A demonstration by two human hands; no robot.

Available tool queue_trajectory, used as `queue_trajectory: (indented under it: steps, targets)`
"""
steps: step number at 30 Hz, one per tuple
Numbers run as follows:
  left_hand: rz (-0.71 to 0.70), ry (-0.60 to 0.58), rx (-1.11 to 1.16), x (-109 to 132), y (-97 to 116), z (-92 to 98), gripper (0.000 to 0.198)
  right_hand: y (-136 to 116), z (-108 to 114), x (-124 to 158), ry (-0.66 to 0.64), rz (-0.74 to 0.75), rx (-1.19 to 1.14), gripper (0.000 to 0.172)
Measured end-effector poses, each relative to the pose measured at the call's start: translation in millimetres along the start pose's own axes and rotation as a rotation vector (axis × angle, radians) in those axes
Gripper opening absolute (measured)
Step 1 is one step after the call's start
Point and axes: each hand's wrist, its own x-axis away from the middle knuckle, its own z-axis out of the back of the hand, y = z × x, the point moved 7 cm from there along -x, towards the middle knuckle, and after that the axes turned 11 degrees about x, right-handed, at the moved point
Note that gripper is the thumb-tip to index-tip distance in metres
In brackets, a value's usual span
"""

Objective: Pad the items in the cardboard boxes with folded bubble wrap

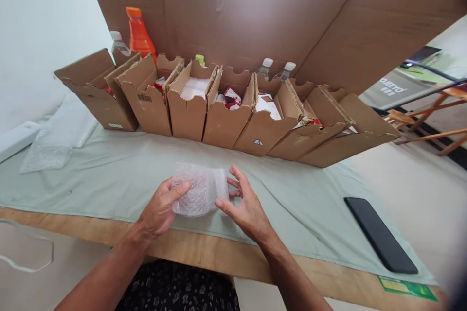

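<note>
A bubble wrap bundle is held just above the cloth near the table's front edge. My left hand grips its left end, thumb on top and fingers hidden behind. At the bundle's right end is my right hand, its thumb and fingers spread around the edge; the thumb tip is close to the wrap, and whether it touches I cannot tell. What lies inside the wrap cannot be made out through the bubbles.
Several open cardboard bins stand in a row behind my hands, with small packages in them. Bottles, one orange, rise behind them before a cardboard panel. Flat bubble wrap lies left; a black phone-like slab lies right.
</note>
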Motion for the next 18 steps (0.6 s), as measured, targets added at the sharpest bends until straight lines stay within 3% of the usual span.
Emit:
queue_trajectory:
  steps: [5,10,12,18]
  targets:
    - [0.073,0.039,0.258,4,-4,16.9,0.041,13,11,6,0.114,0.073,0.204,0.073]
    - [0.076,0.047,0.269,6,-6,21.4,0.036,16,10,11,0.216,0.136,0.497,0.078]
    - [0.072,0.041,0.242,8,-2,22.2,0.038,15,11,12,0.263,0.169,0.628,0.072]
    - [0.053,0.094,0.169,14,6,30.6,0.039,-21,24,28,0.487,0.354,0.785,0.035]
